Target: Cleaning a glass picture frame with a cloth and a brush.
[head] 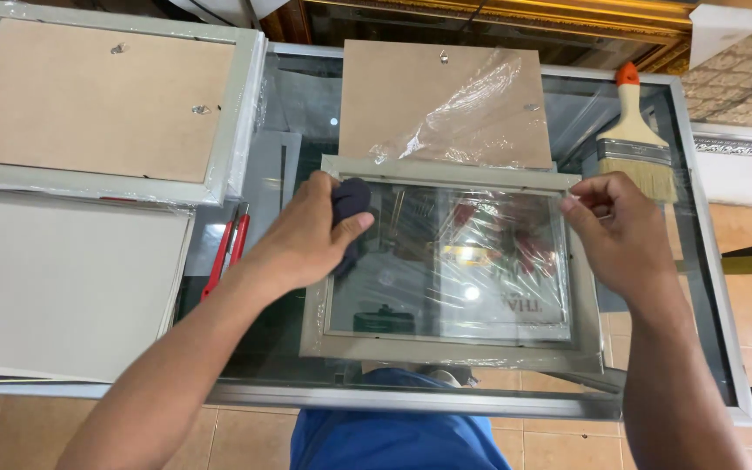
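Head view looks down on a glass-topped table [707, 287] with a metal rim. At its near middle lies a grey picture frame [454, 344], glass side up, with loose clear plastic wrap [480, 252] over the pane. Left hand [311, 231] rests on the frame's left edge, fingers closed around a dark cloth [352, 204] that presses on the glass at the far-left corner. Right hand [620, 231] sits at the frame's far-right corner, thumb and fingers pinched together on the wrap or the frame edge there; which of the two cannot be told. Just beyond the frame, touching its far edge, lies a brown backing board [393, 96] with crumpled plastic over its right part. Far right on the table lies a wide paintbrush [635, 144] with an orange-tipped handle, bristles pointing near. At far left a second grey frame [237, 113] lies face down, brown backing showing, on top of a stack of pale boards [63, 287]. Between that stack and the central frame lies a red-handled tool [224, 252], near the left forearm.
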